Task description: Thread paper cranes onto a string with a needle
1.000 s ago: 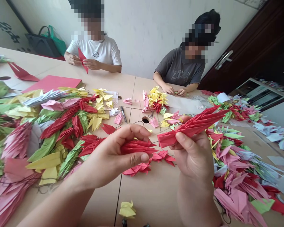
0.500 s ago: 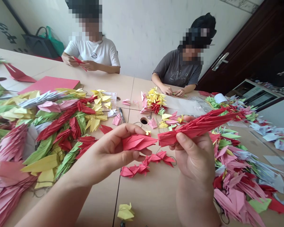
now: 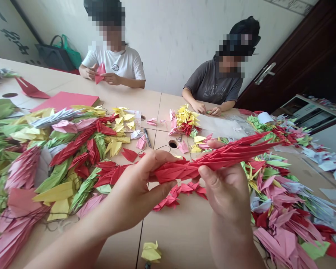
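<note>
Fingers of the left hand (image 3: 137, 192) were closed around a short stack of folded red paper (image 3: 175, 170); those of the right hand (image 3: 226, 188) were clamped on a longer red stack (image 3: 232, 152). Both stacks, layered and pointed, met end to end above the bench (image 3: 182, 235). Lettering on a co-worker's grey shirt (image 3: 205, 84) was too blurred to read.

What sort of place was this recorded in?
Probably a shared craft workroom: folded-paper heaps spread over a large table, where a person in white and another person in grey work opposite.
</note>
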Demonstrator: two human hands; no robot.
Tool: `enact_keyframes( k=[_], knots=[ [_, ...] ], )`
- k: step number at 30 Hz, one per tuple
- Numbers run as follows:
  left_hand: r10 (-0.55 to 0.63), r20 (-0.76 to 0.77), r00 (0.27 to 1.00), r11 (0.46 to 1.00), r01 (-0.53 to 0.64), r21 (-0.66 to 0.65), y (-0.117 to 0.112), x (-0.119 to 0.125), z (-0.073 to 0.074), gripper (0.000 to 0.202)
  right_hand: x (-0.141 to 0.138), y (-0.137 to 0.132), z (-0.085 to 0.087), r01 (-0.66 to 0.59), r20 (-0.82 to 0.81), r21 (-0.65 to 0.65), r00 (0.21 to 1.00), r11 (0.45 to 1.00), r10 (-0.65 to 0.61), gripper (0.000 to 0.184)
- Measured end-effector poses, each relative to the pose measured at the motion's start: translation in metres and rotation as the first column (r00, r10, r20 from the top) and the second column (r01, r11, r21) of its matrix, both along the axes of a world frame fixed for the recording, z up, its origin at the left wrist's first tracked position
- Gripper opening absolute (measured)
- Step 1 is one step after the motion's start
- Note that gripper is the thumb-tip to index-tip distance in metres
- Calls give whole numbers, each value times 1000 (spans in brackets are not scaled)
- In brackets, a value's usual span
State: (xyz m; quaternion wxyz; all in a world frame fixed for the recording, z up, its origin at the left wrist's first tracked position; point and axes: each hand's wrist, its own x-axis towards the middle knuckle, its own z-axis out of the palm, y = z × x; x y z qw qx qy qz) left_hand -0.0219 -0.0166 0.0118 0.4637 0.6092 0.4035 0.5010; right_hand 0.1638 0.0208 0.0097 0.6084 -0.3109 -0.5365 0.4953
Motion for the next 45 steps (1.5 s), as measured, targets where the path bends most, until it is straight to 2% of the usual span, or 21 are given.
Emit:
enact_keyframes(
  k=[2, 4, 8, 13, 18, 25, 29, 33, 38, 40, 42, 45],
  knots=[
    [50, -89, 995, 997, -45, 60, -2, 2, 0, 27, -2, -1, -1, -16, 11, -7, 1000, 1000, 17, 43],
    [50, -121, 991, 997, -41, 73, -2, 2, 0, 29, -3, -1, -1, 7, 27, -7, 1000, 1000, -6, 41],
    [7, -110, 994, 1000, -5, 20, -3, 0, 2, 35, -2, 3, -2, 63, 21, 13, 998, 998, -63, 31],
    [83, -94, 992, 996, -81, 31, 0, -4, 6, 38, 1, 10, 4, 103, -62, -26, 993, 994, -105, 24],
    [89, 36, 995, 994, -87, -62, 1, -4, 5, 42, 3, 13, 12, 112, -92, -26, 989, 993, -114, 20],
    [-55, 342, 938, 973, 127, -192, 4, -3, 6, 44, 4, 11, 11, 107, -68, -33, 992, 994, -109, 24],
    [-14, 344, 939, 971, 95, -221, 6, -2, 7, 36, 4, 11, 10, 79, -62, -24, 995, 997, -80, 23],
    [-3, 357, 934, 964, 97, -247, 7, 0, 7, 35, 3, 11, 10, 104, -60, -29, 993, 994, -105, 24],
    [-22, 537, 843, 922, 225, -315, 9, 0, 5, 24, 6, 12, 9, 115, -56, -11, 992, 993, -116, 24],
    [2, 580, 815, 912, 235, -335, 10, 1, 3, 24, 8, 12, 6, 102, -37, -10, 994, 995, -102, 25],
    [0, 575, 818, 915, 232, -330, 11, 2, 1, 26, 10, 10, 4, 61, -6, -3, 998, 998, -61, 27],
    [-45, 495, 867, 940, 205, -272, 10, 4, -2, 30, 9, 4, 2, 5, 78, 21, 997, 1000, -7, 32]
  ],
)
